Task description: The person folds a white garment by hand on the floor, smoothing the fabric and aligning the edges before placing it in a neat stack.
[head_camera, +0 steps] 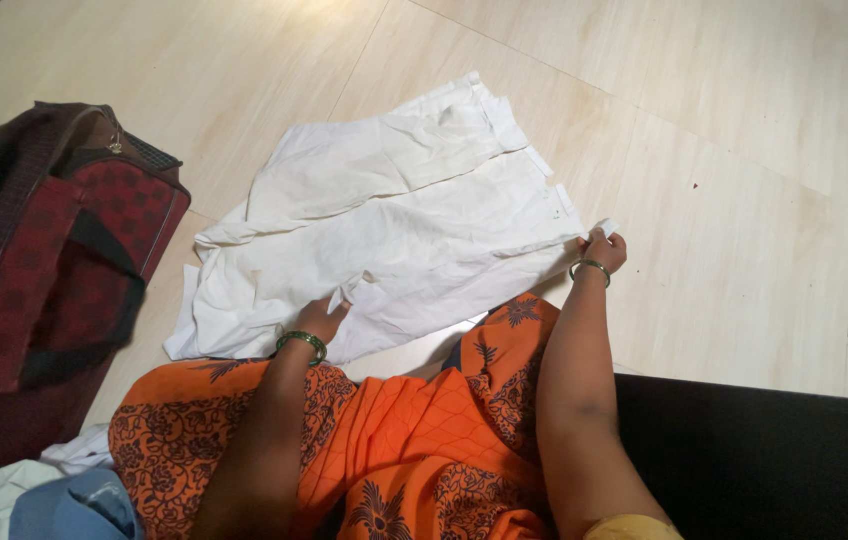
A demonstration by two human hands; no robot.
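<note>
1. White trousers [394,240] were spread flat on the pale floor [744,150], the waistband toward the right and the legs running left.
2. The left hand [322,318] was laid on the near edge of the trousers, fingers closed on a small pinch of cloth; the fingertips were partly hidden by the fold.
3. The right hand [602,250] was closed on the waistband corner, a small tip of white cloth sticking out above the fingers. The palm could not be seen.
4. A green bangle [302,342] was worn on the left wrist and another [590,267] on the right.
5. An orange patterned garment [394,440] covered the lap, hiding the near hem of the trousers.
6. A dark red checked bag [44,270] was seen at the left, blurred and cut off by the frame edge; its contents could not be made out.
7. Blue and white cloth [34,500] was cut off at the lower left corner.
8. A black surface [764,460] filled the lower right; what it was could not be told.
</note>
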